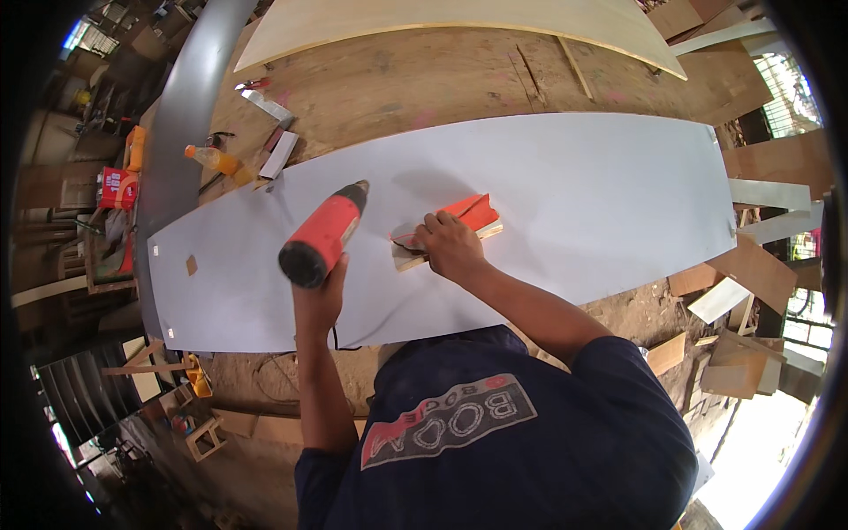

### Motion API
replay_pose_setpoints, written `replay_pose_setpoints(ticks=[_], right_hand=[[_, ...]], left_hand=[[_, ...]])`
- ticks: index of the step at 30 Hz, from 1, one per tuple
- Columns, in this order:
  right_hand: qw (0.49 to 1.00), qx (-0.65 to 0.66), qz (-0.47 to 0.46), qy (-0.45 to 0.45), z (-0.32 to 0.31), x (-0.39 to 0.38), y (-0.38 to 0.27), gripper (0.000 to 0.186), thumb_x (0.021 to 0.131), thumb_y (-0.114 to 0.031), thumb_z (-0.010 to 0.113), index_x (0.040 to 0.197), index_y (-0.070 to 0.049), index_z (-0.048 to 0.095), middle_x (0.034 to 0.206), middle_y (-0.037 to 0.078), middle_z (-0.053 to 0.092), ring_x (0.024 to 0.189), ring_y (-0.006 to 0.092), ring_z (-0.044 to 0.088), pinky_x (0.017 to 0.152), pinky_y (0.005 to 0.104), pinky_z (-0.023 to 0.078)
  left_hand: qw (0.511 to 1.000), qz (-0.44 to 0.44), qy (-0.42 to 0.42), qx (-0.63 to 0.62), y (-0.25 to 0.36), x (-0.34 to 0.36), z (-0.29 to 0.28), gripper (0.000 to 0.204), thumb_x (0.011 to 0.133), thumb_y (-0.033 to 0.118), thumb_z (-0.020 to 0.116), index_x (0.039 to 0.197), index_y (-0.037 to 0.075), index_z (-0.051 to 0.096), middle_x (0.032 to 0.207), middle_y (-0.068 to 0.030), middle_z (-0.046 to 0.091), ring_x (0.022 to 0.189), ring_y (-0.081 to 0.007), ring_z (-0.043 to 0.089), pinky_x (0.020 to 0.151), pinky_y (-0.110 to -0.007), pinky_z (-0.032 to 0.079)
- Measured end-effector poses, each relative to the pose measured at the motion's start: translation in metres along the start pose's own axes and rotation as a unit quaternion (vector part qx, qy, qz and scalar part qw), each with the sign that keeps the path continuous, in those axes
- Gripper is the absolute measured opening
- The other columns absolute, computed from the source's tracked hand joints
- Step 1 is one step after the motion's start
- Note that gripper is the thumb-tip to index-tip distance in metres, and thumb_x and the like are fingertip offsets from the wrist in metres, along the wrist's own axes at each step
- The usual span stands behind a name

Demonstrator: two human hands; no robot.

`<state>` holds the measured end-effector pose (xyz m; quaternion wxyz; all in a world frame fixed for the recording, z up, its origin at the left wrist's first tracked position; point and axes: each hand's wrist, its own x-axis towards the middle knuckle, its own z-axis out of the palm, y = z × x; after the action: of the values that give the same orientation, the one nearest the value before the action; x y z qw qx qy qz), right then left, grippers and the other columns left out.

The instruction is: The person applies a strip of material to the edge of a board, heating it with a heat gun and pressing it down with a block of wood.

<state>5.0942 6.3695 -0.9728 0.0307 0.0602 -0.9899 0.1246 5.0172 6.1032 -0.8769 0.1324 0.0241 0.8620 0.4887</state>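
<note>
My left hand [329,287] is closed around the grip of a red and black heat gun [322,231], held up above the panel with its nozzle toward the far side. My right hand [449,246] grips a wooden block [412,259] with an orange-red sheet [475,210] over it, down on the panel. My palm and fingers hide part of the block. Under both hands lies a long, smooth, pale grey panel [609,194]. Near my left wrist, a dark cord [335,338] hangs down.
Past the panel's far left edge lie an orange drink bottle [216,161] and a white-faced offcut [278,155]. A second pale board [459,19] rests on the wooden worktable [380,88] at the back. A red can [117,188] stands far left; wood offcuts [742,362] pile up at right.
</note>
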Motion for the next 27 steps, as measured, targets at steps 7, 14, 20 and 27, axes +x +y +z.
replay_pose_setpoints(ticks=[7, 14, 20, 27], right_hand=[[0.999, 0.035, 0.018, -0.005, -0.005, 0.003, -0.001, 0.022, 0.088, -0.011, 0.072, 0.109, -0.006, 0.070, 0.112, 0.010, 0.064, 0.109, 0.0282, 0.062, 0.101, 0.0391, 0.054], [1.000, 0.027, 0.011, 0.009, 0.001, 0.002, 0.002, 0.021, 0.085, -0.007, 0.070, 0.106, -0.005, 0.069, 0.110, 0.010, 0.063, 0.106, 0.0280, 0.062, 0.101, 0.0384, 0.054], [0.999, 0.029, 0.028, 0.000, 0.000, 0.003, -0.001, 0.023, 0.084, -0.006, 0.070, 0.108, -0.006, 0.072, 0.110, 0.009, 0.064, 0.110, 0.0288, 0.063, 0.100, 0.0388, 0.056], [0.999, 0.021, 0.029, 0.027, 0.000, 0.003, -0.002, 0.019, 0.084, -0.006, 0.071, 0.103, -0.008, 0.073, 0.107, 0.008, 0.065, 0.109, 0.0287, 0.063, 0.096, 0.0383, 0.057]], left_hand=[[0.989, 0.137, -0.033, 0.040, 0.023, 0.018, 0.026, 0.031, 0.098, 0.011, 0.076, 0.125, 0.000, 0.069, 0.115, -0.0185, 0.077, 0.108, -0.0320, 0.075, 0.093, -0.041, 0.057], [0.997, 0.023, -0.045, 0.064, 0.008, -0.025, -0.011, 0.038, 0.098, 0.013, 0.076, 0.130, -0.003, 0.066, 0.124, -0.0190, 0.073, 0.116, -0.0323, 0.071, 0.101, -0.042, 0.054], [0.996, -0.050, -0.050, 0.047, -0.016, -0.040, -0.028, 0.045, 0.098, 0.014, 0.076, 0.137, -0.003, 0.062, 0.129, -0.0180, 0.071, 0.120, -0.0309, 0.069, 0.105, -0.043, 0.052], [0.999, 0.025, -0.029, 0.020, 0.027, 0.006, -0.002, 0.028, 0.100, 0.027, 0.076, 0.109, 0.003, 0.065, 0.077, -0.0003, 0.058, 0.064, -0.0114, 0.054, 0.057, -0.032, 0.045]])
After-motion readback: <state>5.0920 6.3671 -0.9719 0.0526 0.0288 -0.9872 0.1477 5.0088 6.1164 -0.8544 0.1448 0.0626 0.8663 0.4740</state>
